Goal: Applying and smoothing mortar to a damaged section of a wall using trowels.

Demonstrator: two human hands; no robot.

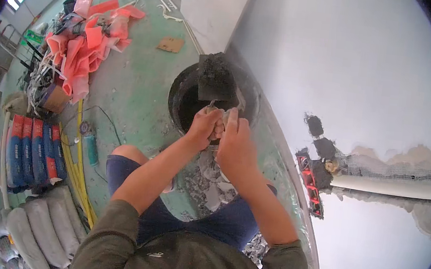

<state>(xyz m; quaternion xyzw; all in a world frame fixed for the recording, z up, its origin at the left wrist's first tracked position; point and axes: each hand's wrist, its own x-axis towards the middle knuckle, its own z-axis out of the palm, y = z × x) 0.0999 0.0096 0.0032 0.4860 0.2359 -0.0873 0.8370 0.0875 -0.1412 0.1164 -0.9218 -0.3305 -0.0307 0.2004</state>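
Observation:
Both my hands are close together over the near rim of a round black tub [177, 95]. My left hand [204, 127] is closed round the handle of a trowel. The trowel's flat square blade [214, 87] points away from me over the tub, with a heap of dark wet mortar [215, 64] on its far end. My right hand [236, 143] is beside the left, its fingers closed together. A thin greyish strip shows past its fingertips, but what it belongs to is hidden.
On the right, the white wall [382, 74] has a groove with a white pipe [385, 187], mesh, dark mortar patches and red boxes [310, 180]. Rubble [212, 187] lies between my legs. To the left are pink sheets [78, 55], blue-and-red bags [33, 151], grey sacks [46, 224] and yellow tubes [74, 166].

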